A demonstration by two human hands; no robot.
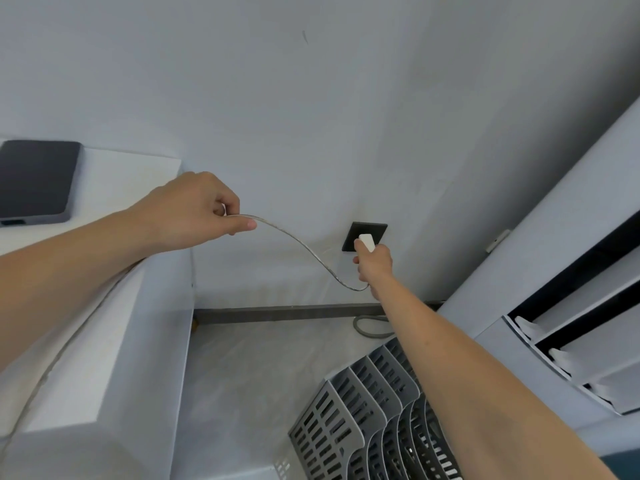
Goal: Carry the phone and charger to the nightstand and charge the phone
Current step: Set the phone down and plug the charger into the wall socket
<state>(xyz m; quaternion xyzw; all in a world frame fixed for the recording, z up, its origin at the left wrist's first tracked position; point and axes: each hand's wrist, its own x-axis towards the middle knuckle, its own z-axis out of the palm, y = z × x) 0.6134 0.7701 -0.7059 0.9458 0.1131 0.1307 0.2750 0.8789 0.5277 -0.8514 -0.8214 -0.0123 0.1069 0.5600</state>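
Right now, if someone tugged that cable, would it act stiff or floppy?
Probably floppy: the cable sags in a loose curve between the left hand and the right hand. It looks thin, so likely light. A hard tug might shift the white charger at the black socket.

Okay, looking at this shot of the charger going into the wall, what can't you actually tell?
Head view only:
- White charger plug: prongs hidden behind it and the right hand, so seating in the black wall socket is unclear.
- Thin white cable: far end hidden inside the left hand.
- Dark phone: cut off by the left edge.
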